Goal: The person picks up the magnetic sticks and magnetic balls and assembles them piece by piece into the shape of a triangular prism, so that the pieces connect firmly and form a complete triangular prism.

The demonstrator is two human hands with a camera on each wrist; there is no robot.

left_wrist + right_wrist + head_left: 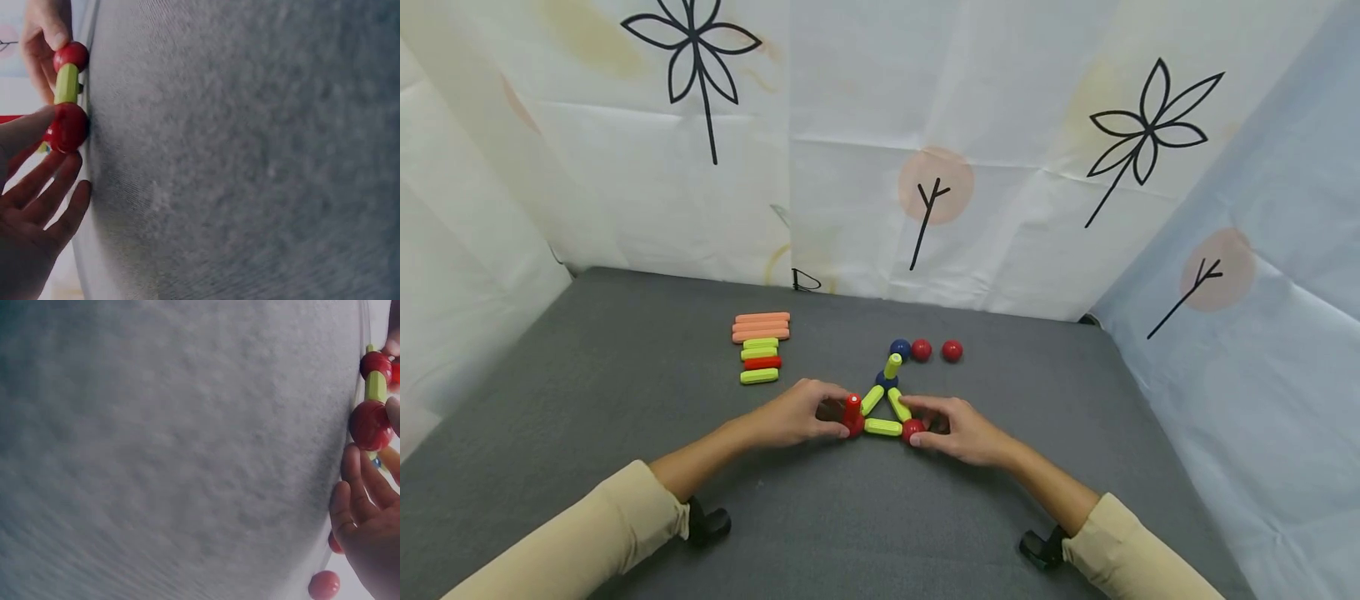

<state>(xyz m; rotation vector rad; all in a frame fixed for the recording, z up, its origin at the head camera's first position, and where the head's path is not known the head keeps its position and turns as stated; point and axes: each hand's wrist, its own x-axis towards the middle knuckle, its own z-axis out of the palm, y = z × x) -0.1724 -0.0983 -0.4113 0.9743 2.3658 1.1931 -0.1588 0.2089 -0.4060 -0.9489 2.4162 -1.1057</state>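
Note:
A triangle of yellow-green rods (882, 427) with a ball at each corner lies on the dark grey tabletop. My left hand (805, 413) holds the left corner's red ball (67, 129) between thumb and fingers. From that ball a red rod (853, 406) stands up. At the right corner, my right hand (966, 430) has its thumb and fingers around another red ball (370, 426), which has no upright rod. The far corner is a dark blue ball (887, 382) with a yellow-green rod (892, 365) rising from it.
Behind the triangle sit a loose blue ball (900, 349) and two red balls (952, 351). Orange rods (762, 326), several short yellow-green rods (759, 377) and one red rod (762, 363) lie in a column at the back left. A patterned white curtain (850, 125) surrounds the table.

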